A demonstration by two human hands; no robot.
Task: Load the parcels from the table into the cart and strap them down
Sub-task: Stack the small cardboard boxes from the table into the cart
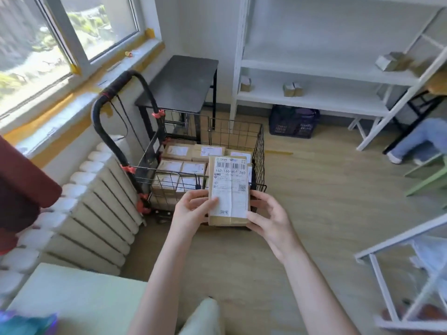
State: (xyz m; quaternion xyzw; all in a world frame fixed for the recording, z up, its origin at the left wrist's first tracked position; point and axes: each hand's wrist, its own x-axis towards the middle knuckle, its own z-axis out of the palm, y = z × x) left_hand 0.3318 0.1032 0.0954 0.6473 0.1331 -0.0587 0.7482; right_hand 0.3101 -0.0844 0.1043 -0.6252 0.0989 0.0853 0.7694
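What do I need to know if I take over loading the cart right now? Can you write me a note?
Left hand: holds the parcel by its left edge.
Right hand: holds its right edge.
The parcel is label up, over the near side of the cart, not yet set down.
Done: a layer of loaded parcels lies in the cart.
Left: set this one in, load any others, then strap them down; no strap lies over them yet.

Both hands hold parcel above wire cart — parcels inside.
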